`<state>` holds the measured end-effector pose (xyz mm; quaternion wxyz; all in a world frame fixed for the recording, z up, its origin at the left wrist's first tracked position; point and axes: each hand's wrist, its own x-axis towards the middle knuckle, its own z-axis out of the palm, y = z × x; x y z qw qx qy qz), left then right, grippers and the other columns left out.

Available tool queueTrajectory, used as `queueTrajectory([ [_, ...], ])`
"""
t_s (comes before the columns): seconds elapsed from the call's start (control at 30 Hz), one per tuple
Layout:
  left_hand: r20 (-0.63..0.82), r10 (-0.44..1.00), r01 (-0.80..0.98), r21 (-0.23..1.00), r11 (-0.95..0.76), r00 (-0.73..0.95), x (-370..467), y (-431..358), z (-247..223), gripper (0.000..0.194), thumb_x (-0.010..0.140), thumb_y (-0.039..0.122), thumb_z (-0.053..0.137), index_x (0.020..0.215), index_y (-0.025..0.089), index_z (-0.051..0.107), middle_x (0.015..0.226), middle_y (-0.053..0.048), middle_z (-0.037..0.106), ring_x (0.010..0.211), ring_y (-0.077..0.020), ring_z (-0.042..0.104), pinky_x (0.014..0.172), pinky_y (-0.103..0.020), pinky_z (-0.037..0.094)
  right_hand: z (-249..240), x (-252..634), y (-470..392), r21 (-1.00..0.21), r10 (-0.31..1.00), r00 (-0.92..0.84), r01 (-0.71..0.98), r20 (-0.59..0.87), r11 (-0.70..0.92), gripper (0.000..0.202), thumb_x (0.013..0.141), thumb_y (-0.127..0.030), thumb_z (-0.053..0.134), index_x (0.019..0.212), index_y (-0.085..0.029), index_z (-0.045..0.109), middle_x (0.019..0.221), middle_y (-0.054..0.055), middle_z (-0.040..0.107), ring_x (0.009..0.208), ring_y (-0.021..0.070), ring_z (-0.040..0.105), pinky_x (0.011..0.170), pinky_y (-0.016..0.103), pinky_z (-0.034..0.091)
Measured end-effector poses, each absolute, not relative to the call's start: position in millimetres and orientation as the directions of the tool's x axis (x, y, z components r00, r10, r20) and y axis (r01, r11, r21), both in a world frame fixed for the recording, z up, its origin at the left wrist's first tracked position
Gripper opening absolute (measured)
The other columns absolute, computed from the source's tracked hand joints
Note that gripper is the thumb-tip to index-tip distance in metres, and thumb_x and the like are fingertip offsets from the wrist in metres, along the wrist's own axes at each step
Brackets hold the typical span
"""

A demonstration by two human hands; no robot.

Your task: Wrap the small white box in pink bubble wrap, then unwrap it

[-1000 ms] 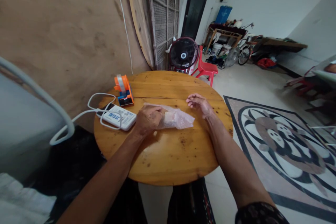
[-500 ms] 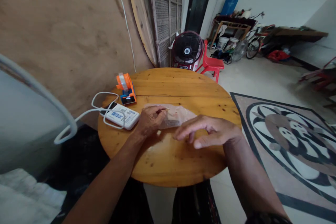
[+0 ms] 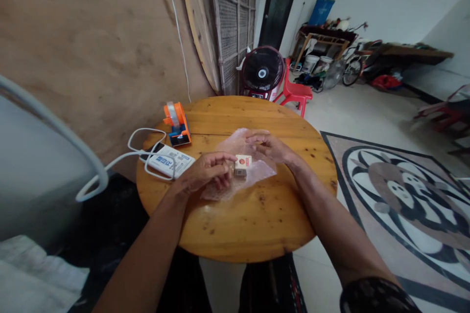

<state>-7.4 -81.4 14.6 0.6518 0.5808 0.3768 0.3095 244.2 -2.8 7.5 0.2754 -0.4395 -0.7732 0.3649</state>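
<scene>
A small white box with a red mark [image 3: 243, 161] rests on a sheet of clear pinkish bubble wrap [image 3: 262, 170] in the middle of the round wooden table [image 3: 253, 225]. My left hand [image 3: 209, 170] is at the box's left side, its index finger reaching the box edge and its other fingers curled over the wrap. Beyond the box to the right, my right hand [image 3: 270, 145] is over the far part of the wrap, fingers bent and apart, partly behind the clear film. Whether it pinches the film is hard to see.
An orange and blue tape dispenser [image 3: 178, 124] stands at the table's back left. Nearer is a white power bank [image 3: 171, 160] with a looped white cable [image 3: 121, 157]. Past the table are a fan [image 3: 262, 72] and a red chair [image 3: 295, 90].
The wrap is now spread wider, and the white box shows on it. My right hand has moved forward and left onto the wrap. My left hand has shifted slightly left.
</scene>
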Motion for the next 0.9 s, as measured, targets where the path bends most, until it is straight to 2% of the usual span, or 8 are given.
queueTrajectory([
  [0.1, -0.117, 0.832, 0.051, 0.993, 0.106, 0.542, -8.8, -76.2, 8.4, 0.057, 0.073, 0.032, 0.064, 0.125, 0.016, 0.049, 0.074, -0.001, 0.062, 0.059, -0.0174, 0.065, 0.047, -0.026, 0.049, 2.6, 254.0, -7.3, -0.869, 0.851, -0.526, 0.422, -0.003, 0.258, 0.048, 0.076, -0.031, 0.070, 0.122, -0.019, 0.064, 0.140, 0.010, 0.055, 0.121, 0.0241, 0.058, 0.103, 0.041, 0.045],
  [0.2, -0.029, 0.872, 0.139, 0.989, -0.046, 0.489, -6.0, -71.2, 0.4, 0.063, 0.071, 0.028, 0.066, 0.130, 0.018, 0.046, 0.089, -0.003, 0.062, 0.068, -0.0151, 0.064, 0.055, -0.026, 0.052, 11.0, 262.9, -14.1, -0.870, 0.787, -0.611, 0.432, -0.087, 0.239, 0.076, 0.076, -0.037, 0.072, 0.144, -0.025, 0.042, 0.151, 0.009, 0.042, 0.134, 0.0243, 0.046, 0.111, 0.042, 0.037],
  [0.27, 0.061, 0.893, 0.233, 0.955, -0.182, 0.446, -2.5, -70.8, -2.3, 0.066, 0.071, 0.026, 0.066, 0.133, 0.019, 0.045, 0.103, -0.006, 0.062, 0.078, -0.0155, 0.064, 0.065, -0.029, 0.054, 18.7, 263.9, -19.0, -0.820, 0.758, -0.645, 0.484, -0.097, 0.307, 0.089, 0.073, -0.043, 0.074, 0.150, -0.027, 0.030, 0.156, 0.008, 0.033, 0.141, 0.0254, 0.036, 0.115, 0.043, 0.031],
  [0.37, 0.171, 0.890, 0.355, 0.872, -0.336, 0.422, 3.3, -74.4, -2.2, 0.077, 0.071, 0.027, 0.068, 0.141, 0.022, 0.038, 0.130, -0.012, 0.054, 0.105, -0.0232, 0.062, 0.089, -0.040, 0.052, 26.2, 257.3, -27.3, -0.714, 0.745, -0.658, 0.575, -0.112, 0.400, 0.105, 0.067, -0.049, 0.077, 0.153, -0.026, 0.021, 0.159, 0.009, 0.026, 0.144, 0.0282, 0.029, 0.117, 0.045, 0.027],
  [0.5, 0.235, 0.826, 0.407, 0.781, -0.474, 0.511, 10.5, -76.6, -6.0, 0.107, 0.066, 0.036, 0.076, 0.152, 0.025, 0.014, 0.150, -0.015, 0.038, 0.134, -0.0320, 0.042, 0.108, -0.049, 0.038, 25.4, 245.4, -36.4, -0.627, 0.723, -0.684, 0.607, -0.099, 0.489, 0.124, 0.055, -0.049, 0.084, 0.154, -0.020, 0.015, 0.160, 0.012, 0.019, 0.147, 0.0314, 0.020, 0.119, 0.046, 0.021],
  [0.67, 0.195, 0.799, 0.547, 0.636, -0.544, 0.569, 15.5, -66.8, -16.8, 0.119, 0.058, 0.050, 0.081, 0.152, 0.020, 0.015, 0.155, -0.019, 0.028, 0.140, -0.0380, 0.032, 0.112, -0.054, 0.031, 16.8, 241.8, -34.9, -0.543, 0.734, -0.675, 0.645, -0.076, 0.537, 0.122, 0.055, -0.048, 0.083, 0.154, -0.019, 0.017, 0.161, 0.013, 0.017, 0.148, 0.0325, 0.016, 0.120, 0.047, 0.018],
  [0.77, 0.234, 0.792, 0.571, 0.582, -0.579, 0.564, 16.0, -60.8, -18.4, 0.119, 0.057, 0.057, 0.079, 0.151, 0.019, 0.018, 0.154, -0.019, 0.029, 0.139, -0.0393, 0.033, 0.112, -0.055, 0.030, 11.0, 243.6, -30.0, -0.482, 0.742, -0.668, 0.672, -0.065, 0.563, 0.118, 0.057, -0.050, 0.081, 0.153, -0.019, 0.021, 0.161, 0.014, 0.016, 0.148, 0.0343, 0.014, 0.120, 0.050, 0.015],
  [0.9, 0.261, 0.782, 0.582, 0.545, -0.603, 0.566, 15.9, -57.0, -18.2, 0.121, 0.055, 0.061, 0.079, 0.151, 0.018, 0.019, 0.153, -0.019, 0.032, 0.138, -0.0405, 0.034, 0.112, -0.053, 0.031, 5.2, 247.1, -25.2, -0.470, 0.755, -0.654, 0.679, -0.040, 0.564, 0.117, 0.056, -0.054, 0.081, 0.152, -0.019, 0.023, 0.160, 0.013, 0.019, 0.148, 0.0331, 0.016, 0.120, 0.048, 0.016],
])
